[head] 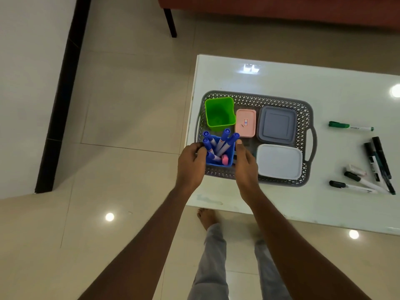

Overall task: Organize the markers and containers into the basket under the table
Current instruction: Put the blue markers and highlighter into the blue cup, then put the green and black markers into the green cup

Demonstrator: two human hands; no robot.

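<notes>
Two bare hands meet over the near-left corner of a grey lattice basket (255, 98) that sits on a glossy white counter (324, 87). At far left a white wall with a dark skirting strip (62, 94) runs down to pale floor tiles (121, 105), which mirror round ceiling lights. The left hand (190, 163) has its fingers curled against the left side of a blue cup (225, 162), and the right hand (245, 163) presses its thumb and fingers to the cup's right side, so the cup is clasped between them inside the basket. Blue-capped markers (223, 139) stand in the cup with something pink at its bottom. Behind it stands a green cup (219, 112), then a pink lidded box (246, 123), a grey lidded box (277, 125) and, nearer, a white lidded box (280, 161). Right of the basket, loose on the counter, lie a green marker (350, 126) and several black-capped markers (372, 165). A reddish sofa (281, 7) on a dark leg crosses the top edge.
</notes>
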